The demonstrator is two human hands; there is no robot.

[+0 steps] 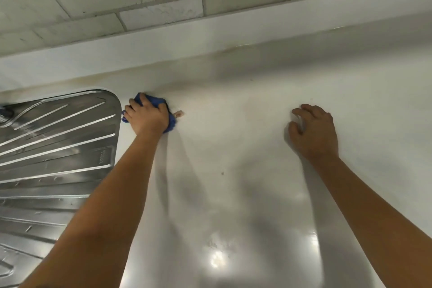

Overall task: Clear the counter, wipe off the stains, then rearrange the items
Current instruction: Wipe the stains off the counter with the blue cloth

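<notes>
Head view shows the left hand point(146, 116) gripping a crumpled blue cloth point(171, 121) on the glossy white desk point(233, 147) beside a ribbed steel drainboard point(58, 142) with unreadable embossing, while the right hand point(314, 132) rests loosely curled, holding nothing

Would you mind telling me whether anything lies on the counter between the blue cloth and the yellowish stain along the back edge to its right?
Nothing visible does. The left hand presses the blue cloth beside the drainboard, and the counter between it and the yellowish stain is bare. Only a small tan scrap lies just right of the cloth, off that line.
</notes>
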